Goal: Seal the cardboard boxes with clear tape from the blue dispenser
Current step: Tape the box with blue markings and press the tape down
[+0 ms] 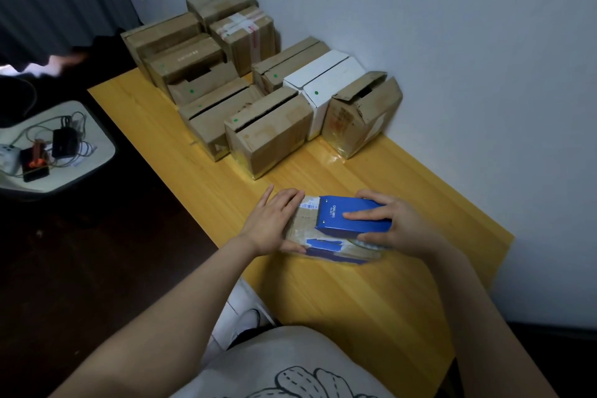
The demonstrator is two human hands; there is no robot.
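Your right hand (395, 224) is wrapped around the blue tape dispenser (342, 220), with the index finger (361, 214) laid along its top, the thumb on the near side and the other fingers over the far side. The dispenser sits on top of the small box (303, 220), which lies on the yellow table (355, 294) just ahead of you. Its toothed edge (318, 208) points away from your palm, toward your left hand (274, 220).

That left hand lies flat over the box end opposite your grip, fingers fairly straight and thumb along the near edge. It presses rather than clutches.

I judge you are mid-strip. Press down through the index finger so the tape beds onto the cardboard, and run it straight along the flap seam. Brace with the left hand so the box cannot slide, and hold those fingers clear of the teeth. Carry the tape past the box edge before you tilt to cut. The other boxes (268, 136) wait beyond your fingertips, several with open seams.
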